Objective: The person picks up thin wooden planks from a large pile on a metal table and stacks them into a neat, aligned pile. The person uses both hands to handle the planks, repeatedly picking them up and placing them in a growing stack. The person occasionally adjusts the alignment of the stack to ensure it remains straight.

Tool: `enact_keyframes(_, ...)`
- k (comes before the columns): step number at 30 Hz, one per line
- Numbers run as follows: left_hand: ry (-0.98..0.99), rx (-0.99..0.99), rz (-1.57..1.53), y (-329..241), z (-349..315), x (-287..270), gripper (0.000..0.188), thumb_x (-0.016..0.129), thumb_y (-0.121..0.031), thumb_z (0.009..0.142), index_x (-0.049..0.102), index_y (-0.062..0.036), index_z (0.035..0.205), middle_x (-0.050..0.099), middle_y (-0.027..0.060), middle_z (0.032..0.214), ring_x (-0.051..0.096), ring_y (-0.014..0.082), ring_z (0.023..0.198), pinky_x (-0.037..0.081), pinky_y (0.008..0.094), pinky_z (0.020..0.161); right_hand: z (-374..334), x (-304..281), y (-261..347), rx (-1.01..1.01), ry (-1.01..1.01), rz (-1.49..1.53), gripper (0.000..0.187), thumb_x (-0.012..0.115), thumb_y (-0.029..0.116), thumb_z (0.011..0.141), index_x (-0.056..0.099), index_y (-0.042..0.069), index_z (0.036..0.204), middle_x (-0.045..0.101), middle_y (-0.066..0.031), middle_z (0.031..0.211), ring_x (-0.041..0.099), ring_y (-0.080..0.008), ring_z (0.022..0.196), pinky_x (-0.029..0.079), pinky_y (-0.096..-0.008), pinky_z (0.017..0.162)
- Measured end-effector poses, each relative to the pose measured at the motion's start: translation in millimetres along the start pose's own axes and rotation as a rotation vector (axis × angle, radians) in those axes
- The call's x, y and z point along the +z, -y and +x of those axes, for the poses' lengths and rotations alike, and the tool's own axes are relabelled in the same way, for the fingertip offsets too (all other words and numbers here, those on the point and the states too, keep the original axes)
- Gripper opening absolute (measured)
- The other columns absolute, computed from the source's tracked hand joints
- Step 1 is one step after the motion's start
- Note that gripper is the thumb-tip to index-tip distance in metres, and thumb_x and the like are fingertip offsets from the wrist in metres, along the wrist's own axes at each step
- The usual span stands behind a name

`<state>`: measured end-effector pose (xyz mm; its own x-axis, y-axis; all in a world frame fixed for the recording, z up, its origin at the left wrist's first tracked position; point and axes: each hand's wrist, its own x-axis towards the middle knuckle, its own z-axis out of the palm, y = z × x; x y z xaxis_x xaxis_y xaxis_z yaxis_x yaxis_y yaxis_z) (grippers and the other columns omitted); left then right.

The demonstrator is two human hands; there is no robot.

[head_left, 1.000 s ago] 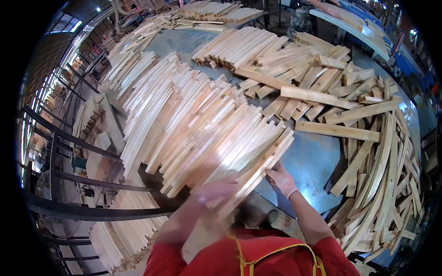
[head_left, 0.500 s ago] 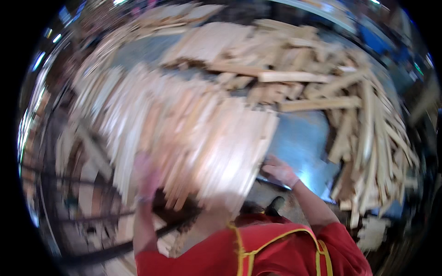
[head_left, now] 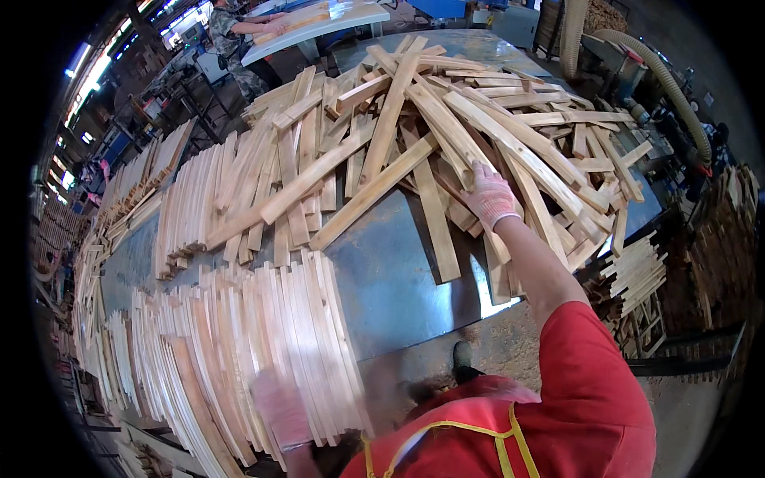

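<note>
My right hand (head_left: 492, 197), in a pale pink work glove, reaches into a heap of loose wooden strips. Its fingers are closed on the near end of a wooden strip (head_left: 443, 126) that slants away to the upper left. At the lower left, my gloved left hand (head_left: 280, 408) is over a row of wooden strips (head_left: 315, 342) laid side by side. Motion smears its fingers, so I cannot tell whether they grip anything. The strips in this row are pale, with a few redder ones among them.
The blue-grey metal table (head_left: 382, 275) carries the heap and more aligned strips (head_left: 191, 199) farther left. A person (head_left: 231, 40) works at a white table (head_left: 319, 30) at the far left. A ribbed hose (head_left: 677, 88) hangs at the right, near stacked wood (head_left: 636, 275).
The view has swung toward the right. My right hand has moved from beside the row's edge out to the heap and closed on a strip. My left hand stays over the row.
</note>
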<state>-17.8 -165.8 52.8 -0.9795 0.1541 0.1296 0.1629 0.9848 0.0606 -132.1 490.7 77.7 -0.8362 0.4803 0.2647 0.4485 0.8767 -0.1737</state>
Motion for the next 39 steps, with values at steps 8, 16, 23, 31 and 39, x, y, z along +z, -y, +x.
enact_keyframes(8,0.409,0.358,-0.233,-226,12,-6,0.08,0.076,-0.035,0.086,0.049,-0.0044,0.155,0.051,0.0209,0.154,0.045,0.0387,0.146,0.033,0.0483,0.124,48,-15,-53,0.257,0.187,0.216,0.103,0.086,0.048,0.076,0.038,0.012,0.16,0.052,-0.0219,0.153,0.053,-0.0416,0.139,0.046,-0.0514,0.115)
enact_keyframes(16,0.29,0.161,-0.858,-283,19,20,0.082,0.079,-0.034,0.092,0.043,0.0002,0.158,0.053,0.026,0.153,0.054,0.0442,0.137,0.041,0.0526,0.117,-78,-72,59,0.11,0.559,0.982,0.071,0.078,0.04,0.087,0.054,0.001,0.141,0.067,-0.0269,0.13,0.067,-0.0425,0.117,0.054,-0.0471,0.104)
enact_keyframes(23,0.313,-0.48,-1.036,-253,64,41,0.061,0.071,-0.017,0.09,0.053,-0.0015,0.147,0.064,0.0241,0.138,0.064,0.042,0.125,0.05,0.0469,0.11,-159,-4,122,-0.023,0.698,0.947,0.061,0.077,0.028,0.089,0.056,0.0,0.139,0.069,-0.0269,0.126,0.067,-0.0373,0.122,0.053,-0.0436,0.104)
enact_keyframes(31,0.086,-0.009,0.048,-173,30,64,0.074,0.073,-0.028,0.084,0.047,-0.0091,0.15,0.047,0.0132,0.149,0.042,0.0367,0.142,0.033,0.0546,0.119,-94,74,133,0.59,0.902,1.35,0.062,0.077,0.024,0.092,0.052,0.0,0.144,0.072,-0.0191,0.12,0.073,-0.0338,0.106,0.059,-0.0428,0.096)
enact_keyframes(39,0.316,0.148,-0.084,-151,47,34,0.083,0.075,-0.05,0.086,0.047,-0.0093,0.152,0.046,0.014,0.152,0.037,0.038,0.146,0.027,0.0556,0.123,-285,19,128,0.496,1.021,1.325,0.052,0.081,0.029,0.093,0.063,0.005,0.136,0.075,-0.0039,0.107,0.068,-0.0153,0.088,0.056,-0.0313,0.075)
